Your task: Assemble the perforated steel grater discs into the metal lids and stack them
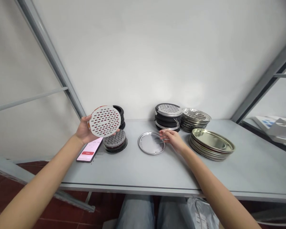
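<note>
My left hand [85, 128] is raised over the left part of the table, its fingers gripping a round perforated plate [105, 121] with slots by the edge. The plate's slotted face is toward me, and reddish orange shows at its rim and through the slots. Below it a stack of round perforated plates [114, 140] rests on the table. A shallow round metal lid [151, 143] with small holes near its rim lies flat in the middle. My right hand [169, 137] hovers at that lid's right edge, fingers apart and slightly curled; whether they touch the rim is unclear.
Black rings [119, 115] stand at the back left, beyond a lit phone [89, 152]. Back right are a black stack topped by a perforated disc [169, 110], slotted metal plates [195, 116] and golden lids [212, 141]. Grey metal posts [50, 47] frame the grey table [138, 171].
</note>
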Demonstrator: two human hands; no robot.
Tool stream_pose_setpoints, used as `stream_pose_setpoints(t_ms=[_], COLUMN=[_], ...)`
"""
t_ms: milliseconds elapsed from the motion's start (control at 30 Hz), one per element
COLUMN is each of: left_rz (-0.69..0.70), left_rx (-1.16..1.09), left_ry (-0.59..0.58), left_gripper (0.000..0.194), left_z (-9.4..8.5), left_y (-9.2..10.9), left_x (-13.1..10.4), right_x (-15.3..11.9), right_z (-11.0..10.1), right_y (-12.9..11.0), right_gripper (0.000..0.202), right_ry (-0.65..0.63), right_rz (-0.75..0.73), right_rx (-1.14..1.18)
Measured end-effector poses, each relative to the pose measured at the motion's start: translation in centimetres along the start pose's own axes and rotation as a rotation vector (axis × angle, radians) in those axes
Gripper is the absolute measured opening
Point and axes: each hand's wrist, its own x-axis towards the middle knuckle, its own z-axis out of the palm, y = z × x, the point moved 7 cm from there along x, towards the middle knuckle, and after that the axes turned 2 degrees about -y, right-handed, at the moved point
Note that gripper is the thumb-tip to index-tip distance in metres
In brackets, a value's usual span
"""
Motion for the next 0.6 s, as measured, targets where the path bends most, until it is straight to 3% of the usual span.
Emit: stream_pose_setpoints(t_ms=[100, 200, 367, 500, 600], left_rz=[0.029, -0.008, -0.066, -0.053, -0.138], left_rx=[-0.060, 0.049, 0.566, 0.995, 1.088], left_ry=[-0.080, -0.067, 0.107, 0.143, 0.134], left_gripper=[0.101, 0.101, 0.091, 0.106, 0.116], left_z=[0.6, -0.3, -2.4, -1.1, -0.2], left_y=[-0.2, -0.9, -1.4, -1.7, -3.2], left_x=[0.1, 0.7, 2.1, 2.6, 2.8], right_x=[0.0, 0.0, 0.0, 0.1, 0.0], right_z=[0.0, -0.1, -0.1, 0.0, 0.0], right_y=[0.0, -0.1, -0.2, -0.2, -0.4], right_gripper=[0.032, 0.032, 0.034, 0.034, 0.034], right_ry=[-0.004, -0.003, -0.004, -0.015, -0.015], right_rz=[0.001, -0.002, -0.026, -0.035, -0.037], right_rx=[0.009, 0.006, -0.026, -0.061, -0.069])
